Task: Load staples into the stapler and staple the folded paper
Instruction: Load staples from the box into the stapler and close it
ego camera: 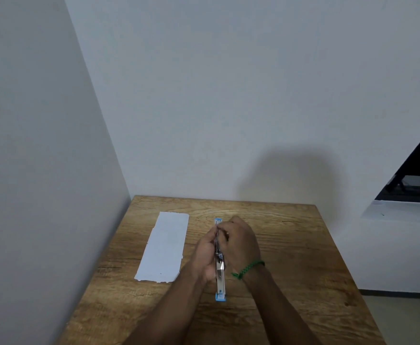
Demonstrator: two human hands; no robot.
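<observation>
A blue and silver stapler (pixel 220 280) lies swung open in a long line on the wooden table (pixel 291 257), one blue end near me and the other at the far side. My left hand (pixel 205 255) grips its middle from the left. My right hand (pixel 241 241), with a green cord on the wrist, closes over the far half, fingertips pinched at the metal channel. Whether staples sit between the fingers is hidden. The folded white paper (pixel 165 247) lies flat to the left, apart from both hands.
The table stands in a corner, with white walls close on the left and behind. A dark screen on a white ledge (pixel 412 180) is off to the right, beyond the table edge.
</observation>
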